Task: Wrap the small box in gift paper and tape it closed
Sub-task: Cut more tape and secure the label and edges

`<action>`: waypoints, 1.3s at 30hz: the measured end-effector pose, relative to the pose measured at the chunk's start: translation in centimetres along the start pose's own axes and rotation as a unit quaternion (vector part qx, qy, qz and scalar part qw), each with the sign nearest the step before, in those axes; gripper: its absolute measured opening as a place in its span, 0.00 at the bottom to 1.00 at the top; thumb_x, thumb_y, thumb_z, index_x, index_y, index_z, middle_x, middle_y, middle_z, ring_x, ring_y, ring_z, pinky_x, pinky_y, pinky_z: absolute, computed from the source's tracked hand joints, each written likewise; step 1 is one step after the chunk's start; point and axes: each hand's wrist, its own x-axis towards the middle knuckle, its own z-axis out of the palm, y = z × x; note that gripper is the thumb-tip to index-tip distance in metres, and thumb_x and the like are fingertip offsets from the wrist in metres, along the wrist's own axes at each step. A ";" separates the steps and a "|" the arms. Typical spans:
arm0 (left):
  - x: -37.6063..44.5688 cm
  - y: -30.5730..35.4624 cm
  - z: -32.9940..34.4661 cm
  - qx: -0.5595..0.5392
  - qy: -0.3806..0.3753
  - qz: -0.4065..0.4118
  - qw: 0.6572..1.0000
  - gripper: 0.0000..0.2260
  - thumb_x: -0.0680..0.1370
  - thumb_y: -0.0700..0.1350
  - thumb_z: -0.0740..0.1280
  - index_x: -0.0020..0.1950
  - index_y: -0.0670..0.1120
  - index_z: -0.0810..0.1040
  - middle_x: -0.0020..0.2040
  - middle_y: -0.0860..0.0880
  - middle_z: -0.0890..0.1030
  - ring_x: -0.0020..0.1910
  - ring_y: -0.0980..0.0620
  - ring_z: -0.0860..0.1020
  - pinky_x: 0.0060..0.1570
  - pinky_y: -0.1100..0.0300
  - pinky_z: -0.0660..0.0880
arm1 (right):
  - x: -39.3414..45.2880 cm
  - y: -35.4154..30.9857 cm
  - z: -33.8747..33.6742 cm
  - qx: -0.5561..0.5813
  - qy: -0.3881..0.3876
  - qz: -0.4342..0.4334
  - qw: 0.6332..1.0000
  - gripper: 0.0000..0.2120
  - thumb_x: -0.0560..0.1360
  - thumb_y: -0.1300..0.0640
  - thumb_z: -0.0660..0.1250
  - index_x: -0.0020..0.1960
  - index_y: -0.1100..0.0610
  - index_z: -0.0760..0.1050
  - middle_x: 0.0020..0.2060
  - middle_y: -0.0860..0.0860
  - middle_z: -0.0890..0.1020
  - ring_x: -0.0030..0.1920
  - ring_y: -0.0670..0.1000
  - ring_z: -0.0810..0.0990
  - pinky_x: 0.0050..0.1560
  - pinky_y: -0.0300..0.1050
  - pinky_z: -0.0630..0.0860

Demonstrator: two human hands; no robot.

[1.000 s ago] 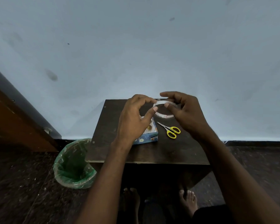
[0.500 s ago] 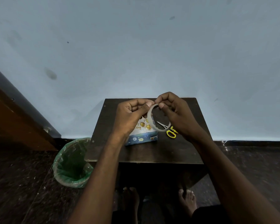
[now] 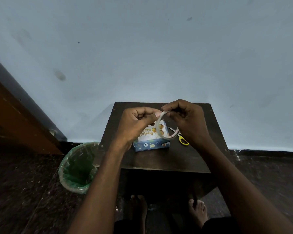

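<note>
A small box (image 3: 150,142) wrapped in blue and white birthday-print paper lies on the dark wooden table (image 3: 159,159). Above it I hold a roll of clear tape (image 3: 161,132) upright. My right hand (image 3: 186,120) grips the roll at its top. My left hand (image 3: 137,122) pinches at the roll's upper rim with thumb and fingertip. Both hands hover over the box and hide part of its top. Yellow-handled scissors (image 3: 183,140) lie on the table just right of the box, partly behind the tape and my right hand.
A bin with a green liner (image 3: 78,168) stands on the floor left of the table. A pale blue wall (image 3: 142,56) rises right behind the table. A brown wooden door (image 3: 15,119) is at the far left. My bare feet (image 3: 197,210) are under the table.
The tape roll has turned from lying flat between my hands to standing upright over the box. Both hands have closed in on its top rim.
</note>
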 end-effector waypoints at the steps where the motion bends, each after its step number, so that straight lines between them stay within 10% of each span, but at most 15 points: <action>1: 0.0 0.1 -0.1 0.002 0.008 0.002 1.000 0.06 0.79 0.38 0.75 0.55 0.38 0.88 0.46 0.47 0.90 0.40 0.59 0.85 0.41 0.68 0.78 | 0.0 0.0 0.1 -0.006 -0.002 -0.008 1.000 0.13 0.74 0.75 0.70 0.50 0.60 0.85 0.48 0.49 0.88 0.52 0.48 0.87 0.55 0.44 0.83; 15: 0.3 -0.4 1.1 -0.020 0.114 0.032 0.993 0.04 0.82 0.43 0.74 0.53 0.44 0.88 0.50 0.47 0.88 0.51 0.49 0.86 0.55 0.49 0.84 | -0.3 -0.3 1.1 0.072 -0.050 0.062 0.994 0.05 0.76 0.68 0.74 0.49 0.61 0.81 0.43 0.50 0.88 0.46 0.51 0.87 0.45 0.44 0.84; 19: 0.1 0.0 1.1 -0.053 0.131 0.012 0.990 0.06 0.82 0.43 0.72 0.57 0.42 0.87 0.50 0.55 0.89 0.52 0.56 0.86 0.52 0.59 0.83 | -0.5 -0.1 1.3 0.036 -0.046 0.071 0.996 0.05 0.76 0.63 0.76 0.49 0.57 0.81 0.42 0.48 0.87 0.43 0.48 0.86 0.43 0.41 0.81; 27: -0.3 0.5 0.4 -0.071 -0.002 -0.036 0.997 0.09 0.80 0.38 0.74 0.60 0.43 0.81 0.55 0.44 0.89 0.60 0.40 0.86 0.66 0.33 0.77 | -0.4 1.1 1.0 0.028 -0.035 0.093 0.995 0.06 0.76 0.67 0.75 0.48 0.57 0.82 0.41 0.48 0.85 0.40 0.45 0.82 0.42 0.40 0.79; 39: 0.0 0.0 1.3 -0.102 0.075 -0.015 0.992 0.04 0.79 0.38 0.75 0.53 0.42 0.85 0.54 0.42 0.88 0.55 0.46 0.87 0.51 0.58 0.82 | -0.4 1.5 1.0 0.012 -0.035 0.126 0.991 0.09 0.76 0.65 0.76 0.47 0.52 0.82 0.42 0.47 0.87 0.43 0.50 0.86 0.46 0.52 0.85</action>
